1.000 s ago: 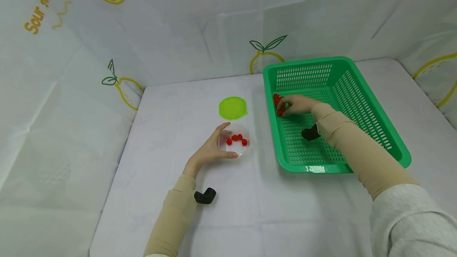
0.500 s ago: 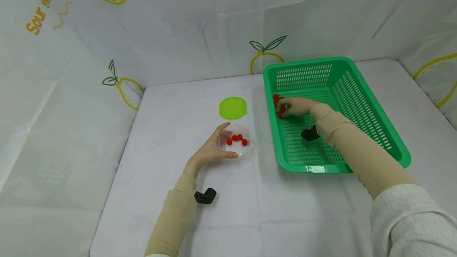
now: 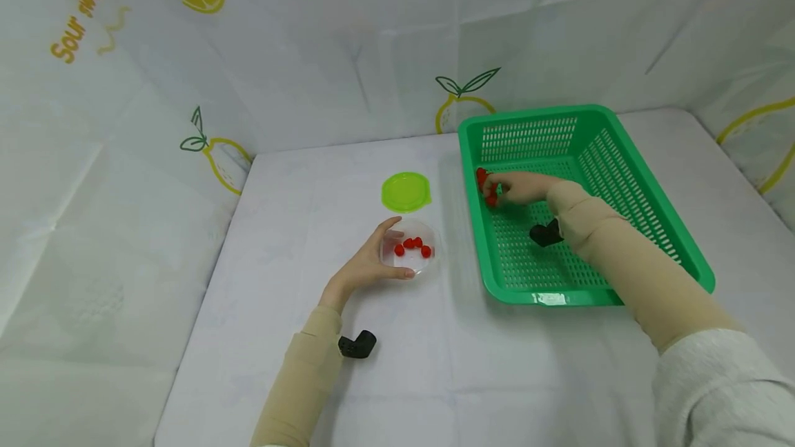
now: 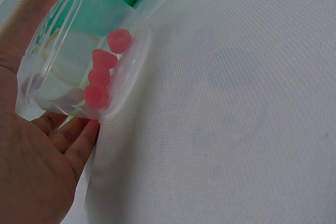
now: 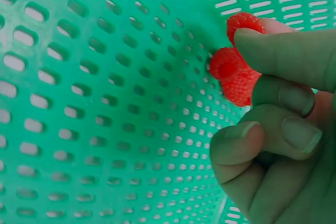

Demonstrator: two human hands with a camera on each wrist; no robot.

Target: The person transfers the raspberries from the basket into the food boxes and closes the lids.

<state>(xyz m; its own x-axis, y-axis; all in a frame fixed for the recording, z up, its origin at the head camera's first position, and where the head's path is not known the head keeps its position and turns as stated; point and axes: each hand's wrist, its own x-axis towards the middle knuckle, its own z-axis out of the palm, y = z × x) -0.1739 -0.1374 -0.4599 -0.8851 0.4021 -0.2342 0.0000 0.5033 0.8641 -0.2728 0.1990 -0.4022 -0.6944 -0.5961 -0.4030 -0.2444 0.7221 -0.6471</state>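
Observation:
My left hand [image 3: 362, 266] grips a clear plastic tub [image 3: 411, 266] on the table, thumb on the near side and fingers on the far side. Several red raspberries [image 4: 96, 96] lie on its bottom. Inside the green basket [image 3: 488, 261], my right hand [image 3: 523, 187] is at the left wall. In the right wrist view, the thumb and index finger pinch one raspberry [image 5: 244, 23]; the other fingers are curled in. Just below it, more raspberries [image 5: 226, 63] rest against the basket's perforated plastic. From the head, the fingers partly cover this group.
A light green lid [image 3: 406, 192] lies flat just behind the tub. The basket takes up the right part of the white-covered table [image 3: 397, 371], its raised rim between the two hands. White sheeting [image 3: 323, 74] with lemon prints stands behind the table. Each wrist carries a black camera [image 3: 358, 344].
The head view has tilted slightly, so everything sits a little lower. My right hand and forearm have shifted slightly right within the basket. The left hand stays on the tub.

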